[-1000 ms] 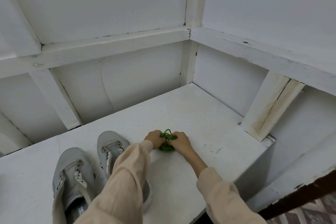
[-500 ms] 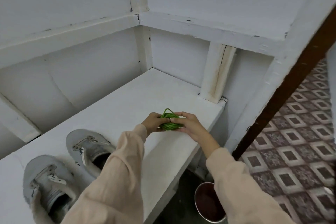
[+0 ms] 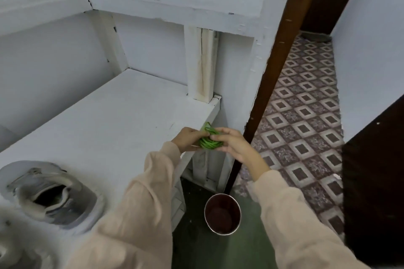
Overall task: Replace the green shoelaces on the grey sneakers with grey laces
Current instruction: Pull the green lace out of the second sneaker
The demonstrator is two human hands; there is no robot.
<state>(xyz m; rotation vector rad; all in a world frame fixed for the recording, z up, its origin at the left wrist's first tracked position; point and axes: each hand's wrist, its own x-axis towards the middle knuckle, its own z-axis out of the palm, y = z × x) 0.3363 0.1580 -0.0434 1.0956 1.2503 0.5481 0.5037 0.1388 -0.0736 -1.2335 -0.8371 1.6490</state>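
While both hands clasp it, the green laces [image 3: 209,140] hang bunched just off the front edge of the shelf [image 3: 122,116]. The left hand [image 3: 187,138] is curled round one side, and the right hand [image 3: 232,144] pinches the other with bent fingers. Light, floppy stuff, I'd say, likely to spring loose, so grip the whole bundle, never one strand. Bright green, thin cords, wound in a tight coil. A grey sneaker [image 3: 54,194] sits on the shelf's near end, no green showing.
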